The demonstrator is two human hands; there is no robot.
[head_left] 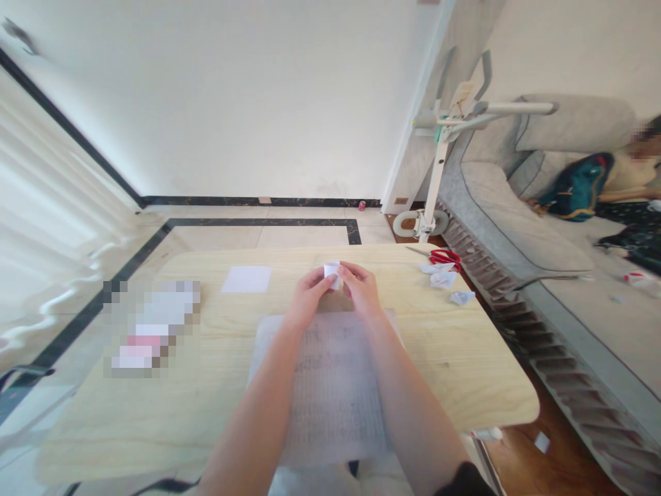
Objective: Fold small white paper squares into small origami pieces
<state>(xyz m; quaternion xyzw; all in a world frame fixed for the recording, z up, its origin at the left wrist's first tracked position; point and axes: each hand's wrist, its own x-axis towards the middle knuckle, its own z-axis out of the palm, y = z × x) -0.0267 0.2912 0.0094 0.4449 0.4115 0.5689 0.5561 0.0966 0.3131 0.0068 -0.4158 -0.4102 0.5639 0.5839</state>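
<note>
Both my hands meet above the far middle of a light wooden table [465,358]. My left hand [308,295] and my right hand [362,289] pinch a small folded piece of white paper [332,273] between their fingertips, held just above the tabletop. Under my forearms lies a translucent cutting mat [330,386] with faint grid lines.
A white paper square [246,279] lies left of my hands. Red-handled scissors [443,257] and several crumpled paper scraps [448,279] sit at the far right of the table. A grey sofa [521,227] with a seated person [640,172] stands to the right, a white exercise machine [438,158] behind.
</note>
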